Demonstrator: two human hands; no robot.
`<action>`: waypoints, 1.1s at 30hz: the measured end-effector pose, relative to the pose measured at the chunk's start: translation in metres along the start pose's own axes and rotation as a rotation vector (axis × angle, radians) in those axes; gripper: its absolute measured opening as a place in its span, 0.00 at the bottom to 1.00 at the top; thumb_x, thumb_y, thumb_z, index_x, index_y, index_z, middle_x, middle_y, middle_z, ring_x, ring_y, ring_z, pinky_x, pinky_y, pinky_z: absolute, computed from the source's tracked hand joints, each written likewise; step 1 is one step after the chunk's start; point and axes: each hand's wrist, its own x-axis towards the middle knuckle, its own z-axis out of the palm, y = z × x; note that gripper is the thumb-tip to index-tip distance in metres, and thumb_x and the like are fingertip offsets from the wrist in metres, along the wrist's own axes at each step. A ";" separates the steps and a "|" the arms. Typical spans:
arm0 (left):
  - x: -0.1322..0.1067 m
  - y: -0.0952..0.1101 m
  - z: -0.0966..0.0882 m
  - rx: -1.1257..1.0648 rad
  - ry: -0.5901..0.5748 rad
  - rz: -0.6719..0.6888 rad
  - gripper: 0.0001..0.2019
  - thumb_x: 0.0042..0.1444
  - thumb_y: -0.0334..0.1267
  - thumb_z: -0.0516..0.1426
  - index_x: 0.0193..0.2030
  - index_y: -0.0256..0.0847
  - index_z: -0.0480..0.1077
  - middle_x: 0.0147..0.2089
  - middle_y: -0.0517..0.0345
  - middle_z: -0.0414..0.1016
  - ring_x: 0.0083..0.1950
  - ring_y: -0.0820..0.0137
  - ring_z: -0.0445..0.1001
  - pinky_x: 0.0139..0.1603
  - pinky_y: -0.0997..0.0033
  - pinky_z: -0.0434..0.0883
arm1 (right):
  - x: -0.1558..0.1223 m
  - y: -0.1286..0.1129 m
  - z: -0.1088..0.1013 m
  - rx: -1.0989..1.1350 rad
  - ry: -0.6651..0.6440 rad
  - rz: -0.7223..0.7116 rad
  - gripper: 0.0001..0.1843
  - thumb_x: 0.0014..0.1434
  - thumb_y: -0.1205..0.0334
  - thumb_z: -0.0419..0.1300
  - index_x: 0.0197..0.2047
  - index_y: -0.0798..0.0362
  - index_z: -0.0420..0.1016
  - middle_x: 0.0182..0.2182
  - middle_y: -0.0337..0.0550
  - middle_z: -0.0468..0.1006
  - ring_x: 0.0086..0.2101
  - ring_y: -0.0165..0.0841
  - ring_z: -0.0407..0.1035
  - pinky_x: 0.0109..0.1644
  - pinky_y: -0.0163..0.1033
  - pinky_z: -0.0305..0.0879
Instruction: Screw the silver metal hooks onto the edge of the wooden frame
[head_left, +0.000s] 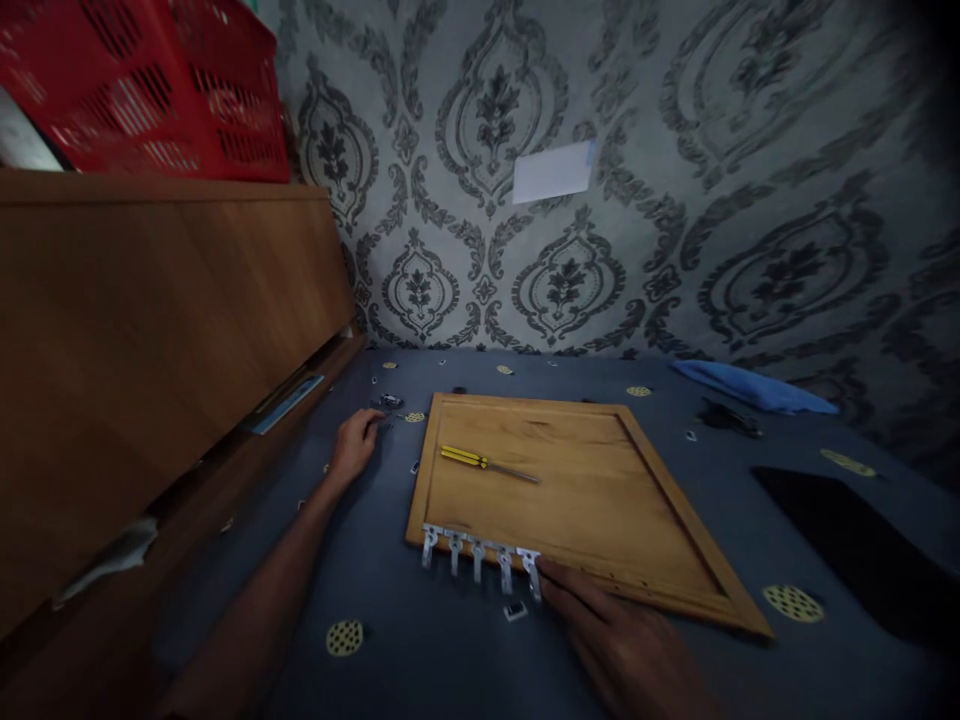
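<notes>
1. Head view: my right hand [619, 630] had its fingers drawn close together, the tips touching the rightmost of five metal brackets [478, 560]; I could not tell whether they pinched it or only rested against it.
2. The brackets stood in a row along the near edge of the wooden panel [592, 490], running leftward from my right fingertips.
3. The panel lay flat on the blue surface [405, 640], ahead of my right hand and to the right of my left hand [356, 442].
4. My left hand reached forward, fingers partly curled, beside small metal items [391, 400]; I could not tell whether it pinched anything.
5. A yellow-handled screwdriver [480, 461] rested on the panel, its handle toward my left hand.
6. A black mat [847, 550] lay to the right of my right hand.
</notes>
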 end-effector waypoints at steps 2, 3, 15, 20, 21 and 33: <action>-0.001 0.002 0.002 0.013 -0.022 0.048 0.14 0.63 0.27 0.53 0.46 0.42 0.79 0.41 0.53 0.79 0.45 0.64 0.76 0.50 0.64 0.73 | -0.002 0.000 0.004 -0.009 0.042 -0.009 0.26 0.63 0.77 0.46 0.48 0.52 0.83 0.45 0.47 0.87 0.35 0.34 0.84 0.33 0.35 0.80; -0.002 0.003 0.002 0.020 -0.034 0.068 0.16 0.61 0.26 0.52 0.46 0.43 0.79 0.43 0.53 0.79 0.47 0.63 0.76 0.52 0.63 0.72 | -0.002 0.000 0.005 -0.010 0.057 -0.009 0.26 0.63 0.77 0.46 0.48 0.52 0.83 0.45 0.47 0.87 0.35 0.34 0.84 0.33 0.34 0.79; 0.003 -0.004 -0.011 0.009 -0.100 0.112 0.15 0.58 0.25 0.51 0.37 0.41 0.78 0.38 0.52 0.79 0.43 0.63 0.76 0.50 0.63 0.72 | -0.002 -0.002 0.008 0.043 0.067 0.014 0.27 0.63 0.78 0.46 0.50 0.52 0.82 0.47 0.49 0.86 0.39 0.35 0.84 0.36 0.36 0.81; 0.004 -0.006 -0.015 -0.050 -0.139 0.136 0.13 0.57 0.27 0.53 0.41 0.41 0.79 0.42 0.51 0.80 0.45 0.64 0.77 0.51 0.64 0.73 | -0.006 0.000 0.010 0.069 0.070 0.028 0.27 0.61 0.78 0.47 0.50 0.50 0.82 0.47 0.48 0.86 0.38 0.35 0.84 0.36 0.35 0.81; 0.004 -0.007 -0.016 -0.061 -0.145 0.133 0.14 0.57 0.27 0.53 0.41 0.40 0.79 0.42 0.51 0.80 0.44 0.64 0.77 0.50 0.64 0.73 | -0.007 0.000 0.010 0.086 0.065 0.039 0.28 0.61 0.78 0.47 0.51 0.49 0.82 0.47 0.47 0.86 0.38 0.34 0.84 0.37 0.35 0.81; -0.014 0.001 -0.032 -0.084 -0.224 0.123 0.11 0.58 0.39 0.55 0.42 0.40 0.77 0.43 0.50 0.79 0.43 0.64 0.77 0.45 0.66 0.74 | -0.005 -0.003 0.006 0.092 0.032 0.047 0.27 0.62 0.78 0.48 0.52 0.50 0.82 0.47 0.48 0.86 0.39 0.35 0.84 0.38 0.35 0.81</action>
